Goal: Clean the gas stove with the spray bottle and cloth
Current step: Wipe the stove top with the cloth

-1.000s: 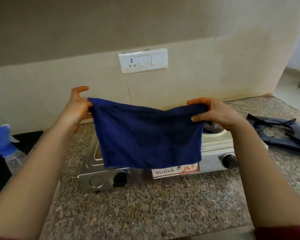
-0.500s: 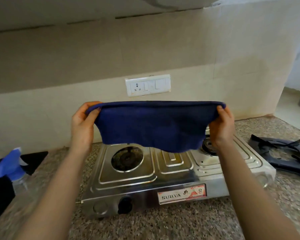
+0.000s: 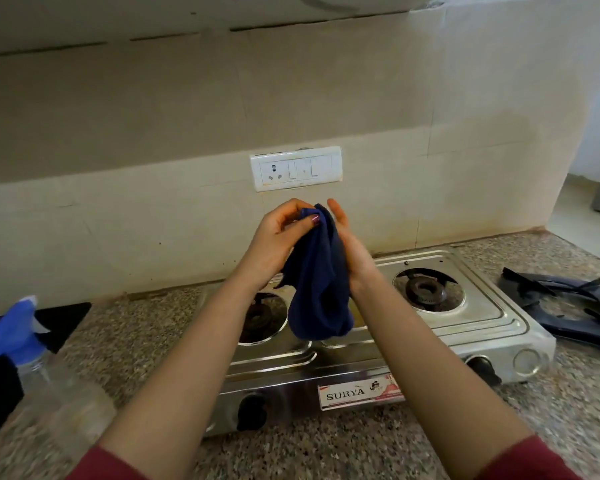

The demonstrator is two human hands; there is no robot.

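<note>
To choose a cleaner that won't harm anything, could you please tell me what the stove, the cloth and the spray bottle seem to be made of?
The gas stove: likely stainless steel, shiny and mirror-like, with pressed ridges. The cloth: soft dark-blue fabric, perhaps microfibre, matte and draping in folds. The spray bottle: clear plastic body, seemingly, with an opaque blue plastic trigger head.

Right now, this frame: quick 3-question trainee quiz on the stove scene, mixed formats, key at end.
1. True or false: the blue cloth lies spread flat on the gas stove.
2. The spray bottle stands: A) left of the stove on the counter; B) on a burner; C) in a hand.
3. Fill in: the black pan supports lie to the stove's ____.
Key: 1 false, the left hand pinches it, hanging bunched. 2 A. 3 right.
</note>
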